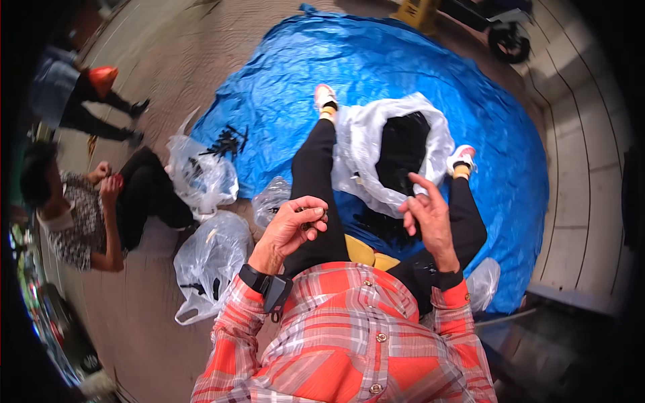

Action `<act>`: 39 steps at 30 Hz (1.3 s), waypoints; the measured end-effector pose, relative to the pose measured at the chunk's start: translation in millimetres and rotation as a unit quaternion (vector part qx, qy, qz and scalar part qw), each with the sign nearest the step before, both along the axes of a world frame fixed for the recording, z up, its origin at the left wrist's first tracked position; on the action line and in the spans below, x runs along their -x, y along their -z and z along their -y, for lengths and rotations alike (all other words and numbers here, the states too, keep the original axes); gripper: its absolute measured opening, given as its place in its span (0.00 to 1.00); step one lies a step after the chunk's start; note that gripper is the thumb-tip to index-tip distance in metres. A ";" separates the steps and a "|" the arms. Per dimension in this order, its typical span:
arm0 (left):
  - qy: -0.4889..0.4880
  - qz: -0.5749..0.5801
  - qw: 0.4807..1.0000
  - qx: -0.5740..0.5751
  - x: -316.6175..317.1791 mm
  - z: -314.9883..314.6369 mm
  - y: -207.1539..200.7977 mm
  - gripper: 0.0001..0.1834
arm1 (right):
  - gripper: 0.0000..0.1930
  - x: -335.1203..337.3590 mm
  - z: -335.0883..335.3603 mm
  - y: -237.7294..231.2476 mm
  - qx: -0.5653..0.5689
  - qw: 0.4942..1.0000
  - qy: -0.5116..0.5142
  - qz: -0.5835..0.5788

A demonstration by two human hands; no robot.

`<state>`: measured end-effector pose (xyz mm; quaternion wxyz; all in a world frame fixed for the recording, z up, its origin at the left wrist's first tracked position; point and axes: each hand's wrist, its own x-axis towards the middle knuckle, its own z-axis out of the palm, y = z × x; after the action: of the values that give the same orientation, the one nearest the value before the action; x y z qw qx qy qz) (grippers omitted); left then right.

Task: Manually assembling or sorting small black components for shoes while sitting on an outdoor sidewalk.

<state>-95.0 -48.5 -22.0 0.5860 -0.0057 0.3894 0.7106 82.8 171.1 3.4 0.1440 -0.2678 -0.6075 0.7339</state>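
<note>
Over the blue tarp [416, 60], the left hand [290, 225] curls its fingers around a small dark piece [310, 213] above the left knee, while the right hand [426, 215] hangs half open, holding nothing, beside the white bag [359, 144] of dark parts

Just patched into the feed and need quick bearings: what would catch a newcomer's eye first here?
The blue tarp fills the ground ahead, with a white bag of black pieces open between the person's outstretched legs. In front of the orange plaid shirt, the left hand pinches a small dark piece while the right hand is raised with fingers spread. At far left another person sits beside clear bags.
</note>
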 end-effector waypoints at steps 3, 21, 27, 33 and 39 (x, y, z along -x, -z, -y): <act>0.057 0.008 0.998 -0.026 -20.8 -35.0 -7.9 0.09 | 0.18 -29.3 22.7 -4.5 0.064 0.998 -0.006 0.018; 0.136 -0.029 0.990 0.008 -65.0 -81.1 -3.7 0.12 | 0.11 -33.9 45.0 4.0 0.265 0.961 0.068 -0.033; 0.039 0.025 0.997 0.067 -76.6 -86.3 -2.8 0.08 | 0.12 -28.7 51.3 9.1 0.227 0.965 0.131 -0.018; 0.078 -0.238 0.966 0.064 -87.4 -79.4 -5.7 0.15 | 0.11 -27.2 51.6 16.1 0.277 0.940 0.193 -0.042; 0.059 -0.409 0.908 0.061 -87.7 -75.7 5.0 0.13 | 0.11 -22.8 55.7 15.2 0.291 0.934 0.196 -0.063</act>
<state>-7.3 27.3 -27.0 0.4148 0.2730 0.6372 0.5894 105.6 115.4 -11.7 0.2387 -0.3644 -0.2923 0.8513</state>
